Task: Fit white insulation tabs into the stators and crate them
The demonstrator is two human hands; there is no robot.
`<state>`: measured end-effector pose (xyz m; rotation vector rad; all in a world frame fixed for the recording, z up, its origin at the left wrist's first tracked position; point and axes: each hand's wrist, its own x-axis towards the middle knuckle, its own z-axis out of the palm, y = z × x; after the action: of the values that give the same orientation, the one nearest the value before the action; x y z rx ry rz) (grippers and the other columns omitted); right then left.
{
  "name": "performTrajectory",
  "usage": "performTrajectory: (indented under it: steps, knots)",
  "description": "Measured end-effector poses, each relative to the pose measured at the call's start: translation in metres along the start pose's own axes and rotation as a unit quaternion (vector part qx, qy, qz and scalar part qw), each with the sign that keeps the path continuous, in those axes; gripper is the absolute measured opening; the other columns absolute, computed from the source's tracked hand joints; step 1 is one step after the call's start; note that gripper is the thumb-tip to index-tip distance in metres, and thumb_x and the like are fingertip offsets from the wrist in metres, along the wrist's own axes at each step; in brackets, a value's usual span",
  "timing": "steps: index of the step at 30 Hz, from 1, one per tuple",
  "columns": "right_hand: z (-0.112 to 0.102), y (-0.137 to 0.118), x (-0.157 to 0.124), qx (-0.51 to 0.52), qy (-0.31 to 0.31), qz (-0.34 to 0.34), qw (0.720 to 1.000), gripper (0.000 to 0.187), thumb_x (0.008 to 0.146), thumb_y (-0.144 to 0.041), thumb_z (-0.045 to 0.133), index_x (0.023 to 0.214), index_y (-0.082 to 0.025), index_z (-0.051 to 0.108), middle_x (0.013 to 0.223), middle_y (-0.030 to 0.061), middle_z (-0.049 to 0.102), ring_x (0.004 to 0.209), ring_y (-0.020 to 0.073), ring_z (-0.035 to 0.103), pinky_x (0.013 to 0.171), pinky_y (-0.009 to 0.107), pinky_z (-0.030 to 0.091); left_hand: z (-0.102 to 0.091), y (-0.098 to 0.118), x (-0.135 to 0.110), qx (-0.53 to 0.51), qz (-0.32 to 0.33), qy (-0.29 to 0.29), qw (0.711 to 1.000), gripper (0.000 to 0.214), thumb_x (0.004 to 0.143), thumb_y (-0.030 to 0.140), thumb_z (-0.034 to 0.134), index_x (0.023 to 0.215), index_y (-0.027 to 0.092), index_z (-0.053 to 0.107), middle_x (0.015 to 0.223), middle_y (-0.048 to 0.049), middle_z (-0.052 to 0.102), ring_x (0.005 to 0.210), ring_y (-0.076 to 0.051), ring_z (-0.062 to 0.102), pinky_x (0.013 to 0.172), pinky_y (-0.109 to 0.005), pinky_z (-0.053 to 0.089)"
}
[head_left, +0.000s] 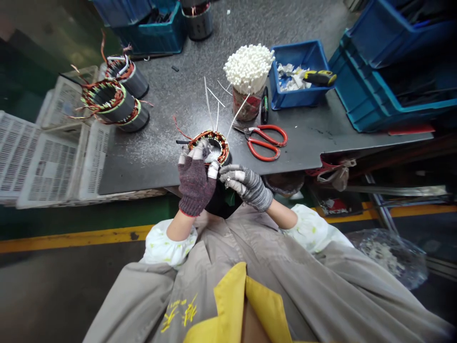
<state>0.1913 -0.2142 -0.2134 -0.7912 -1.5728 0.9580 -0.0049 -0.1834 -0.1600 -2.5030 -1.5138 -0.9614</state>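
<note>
A motor stator (224,148) with red-brown windings stands at the table's near edge, several white cable ties sticking up from its ring. My left hand (197,174), in a dark purple knitted glove with whitish fingertips, grips the near left of the ring, fingers reaching over into the bore. At the near right side of the stator is my right hand (246,183) in a grey glove. Its fingers are curled and pinched together beside the ring; what they hold is too small to make out. Red-handled scissors (266,141) lie to the right of the stator.
Behind the scissors, a tin (245,102) holds a thick bundle of white cable ties. Beside it are a black marker (264,105) and a blue bin (298,97) with a yellow-black cutter. More stators (123,112) stand left, near white baskets (53,166). Teal crates (378,107) sit right.
</note>
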Motion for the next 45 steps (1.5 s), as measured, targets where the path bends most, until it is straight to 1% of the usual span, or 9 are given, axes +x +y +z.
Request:
performTrajectory:
  steps: [10,15,22,28,33,36,40,42,45]
  knots:
    - [0.007,-0.007,0.008,0.068,0.07,0.029,0.995,0.039,0.104,-0.064,0.072,0.104,-0.026,0.085,0.108,0.0081,0.083,0.103,0.0227,0.08,0.1,0.04,0.067,0.006,0.002,0.003,-0.044,-0.065,0.009,0.997,0.052,0.108,0.046,0.057,0.153,0.02,0.063,0.151,-0.0173,0.073,0.146,-0.036,0.064,0.132,-0.058,0.038]
    - [0.006,-0.01,0.028,0.171,0.131,0.151,0.965,0.053,0.082,-0.074,0.089,0.095,-0.025,0.075,0.075,-0.0021,0.072,0.062,0.015,0.066,0.063,0.031,0.061,0.006,0.004,0.005,-0.056,-0.019,0.031,0.998,0.026,0.107,0.037,0.059,0.122,0.027,0.079,0.122,-0.0071,0.085,0.126,-0.028,0.074,0.127,-0.052,0.04]
    - [0.006,-0.013,0.031,0.128,0.112,0.183,0.968,0.056,0.083,-0.078,0.084,0.092,-0.024,0.073,0.08,0.0002,0.072,0.068,0.0158,0.064,0.067,0.033,0.06,0.003,0.005,0.005,-0.03,0.021,0.001,0.999,0.028,0.103,0.029,0.058,0.121,0.028,0.079,0.121,-0.0059,0.085,0.127,-0.029,0.074,0.125,-0.056,0.04]
    - [-0.011,-0.002,0.04,-0.082,0.028,0.084,0.993,0.052,0.101,-0.075,0.064,0.099,-0.025,0.078,0.092,0.0058,0.076,0.088,0.023,0.069,0.085,0.039,0.06,-0.005,0.003,0.001,-0.053,0.04,-0.027,0.997,0.03,0.104,0.03,0.061,0.129,0.028,0.077,0.127,-0.0068,0.084,0.131,-0.029,0.073,0.13,-0.057,0.035]
    - [-0.022,-0.021,0.047,-0.309,-0.036,-0.01,0.95,0.045,0.109,-0.056,0.058,0.091,-0.021,0.08,0.086,0.0088,0.072,0.084,0.0234,0.064,0.084,0.039,0.053,-0.007,0.005,0.002,-0.042,0.053,-0.051,0.996,0.028,0.105,0.033,0.058,0.126,0.028,0.077,0.131,-0.0066,0.083,0.138,-0.029,0.071,0.129,-0.057,0.036]
    - [-0.02,-0.037,0.048,-0.337,0.01,-0.053,0.94,0.053,0.111,-0.055,0.051,0.079,-0.022,0.077,0.078,0.0089,0.069,0.075,0.0233,0.062,0.078,0.042,0.052,-0.006,0.008,0.004,-0.035,0.03,-0.044,0.998,0.03,0.104,0.035,0.057,0.125,0.027,0.077,0.139,-0.0086,0.08,0.142,-0.03,0.068,0.127,-0.057,0.038]
    - [-0.027,-0.048,0.049,-0.197,0.132,-0.026,0.971,0.06,0.113,-0.065,0.042,0.084,-0.025,0.077,0.086,0.0088,0.073,0.083,0.0255,0.069,0.088,0.048,0.06,-0.005,0.009,0.005,-0.037,0.005,-0.035,0.999,0.027,0.105,0.033,0.059,0.124,0.027,0.077,0.134,-0.0081,0.082,0.142,-0.03,0.068,0.127,-0.057,0.037]
    - [-0.032,-0.046,0.05,-0.143,0.101,0.025,0.984,0.063,0.112,-0.072,0.043,0.088,-0.025,0.077,0.089,0.008,0.075,0.084,0.024,0.07,0.091,0.047,0.062,-0.004,0.008,0.005,-0.046,0.008,-0.034,0.998,0.027,0.105,0.032,0.06,0.126,0.027,0.077,0.134,-0.0079,0.082,0.143,-0.031,0.067,0.129,-0.058,0.035]
    - [-0.035,-0.039,0.052,-0.117,-0.054,0.083,0.988,0.062,0.102,-0.079,0.059,0.083,-0.022,0.075,0.082,0.0056,0.073,0.078,0.0201,0.066,0.087,0.04,0.06,-0.002,0.004,0.002,-0.06,0.032,-0.021,0.997,0.028,0.105,0.03,0.059,0.128,0.027,0.075,0.137,-0.0081,0.081,0.144,-0.03,0.067,0.133,-0.058,0.033]
